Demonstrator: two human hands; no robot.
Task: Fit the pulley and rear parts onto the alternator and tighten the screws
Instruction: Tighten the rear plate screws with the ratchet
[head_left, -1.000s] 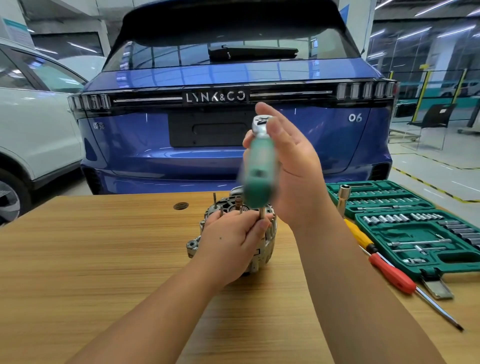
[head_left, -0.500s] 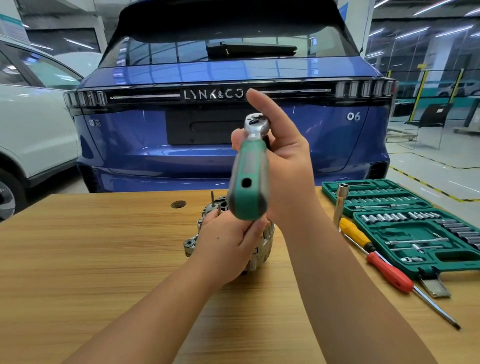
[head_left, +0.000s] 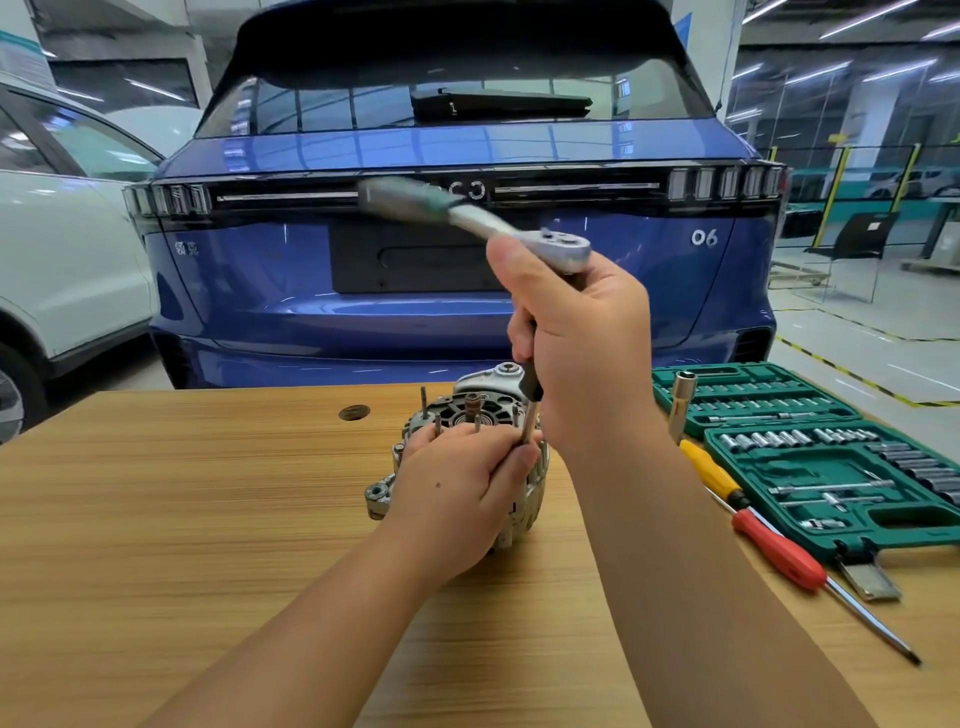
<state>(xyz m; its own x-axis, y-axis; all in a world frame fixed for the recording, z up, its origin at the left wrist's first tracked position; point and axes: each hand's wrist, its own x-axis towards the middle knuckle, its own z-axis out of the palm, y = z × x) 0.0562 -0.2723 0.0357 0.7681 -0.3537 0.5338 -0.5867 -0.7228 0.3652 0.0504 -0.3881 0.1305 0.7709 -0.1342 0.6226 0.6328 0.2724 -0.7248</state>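
Right hand (head_left: 582, 353) wrapped round ratchet (head_left: 558, 247) extension, axis vertical; screw directly below fingers. Left hand (head_left: 457, 488) gripping alternator (head_left: 530, 499), nearer.

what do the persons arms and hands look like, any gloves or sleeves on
Both arms are bare from as far up as the view reaches down to the hands: no sleeves, gloves, watch, rings or bands show. The left hand has a small dark dot on its back. The right hand shows no markings.
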